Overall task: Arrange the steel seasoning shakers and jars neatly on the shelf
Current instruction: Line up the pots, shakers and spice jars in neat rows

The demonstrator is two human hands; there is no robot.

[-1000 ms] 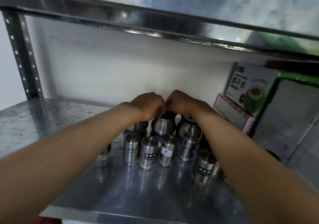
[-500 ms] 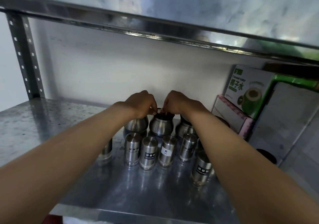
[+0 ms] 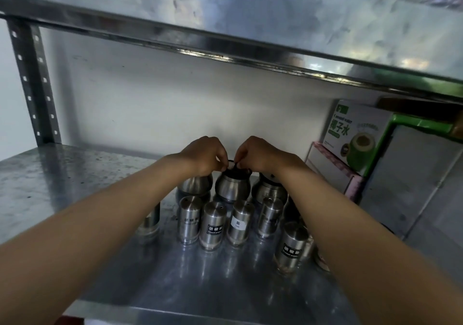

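Note:
Three round steel jars stand in a back row on the steel shelf (image 3: 75, 179). The middle jar (image 3: 231, 187) has a dark top, and both hands pinch at that top: my left hand (image 3: 204, 155) from the left, my right hand (image 3: 260, 153) from the right. The left jar (image 3: 194, 185) and right jar (image 3: 269, 189) are partly hidden by my wrists. In front stands a row of steel shakers, among them one with a black label (image 3: 213, 225) and one with a white label (image 3: 240, 222). Another black-labelled shaker (image 3: 290, 247) stands nearer, at the right.
A shaker (image 3: 149, 223) is half hidden under my left forearm. A green and white coconut-water box (image 3: 355, 137) and a pink-edged box (image 3: 333, 172) lean at the back right. An upper shelf (image 3: 225, 24) hangs low overhead. A perforated post (image 3: 32, 84) stands at the left.
Both hands stay on the middle jar's top; their fingertips have drawn closer to a pinch, and the jar's dark top shows more. The camera has shifted slightly.

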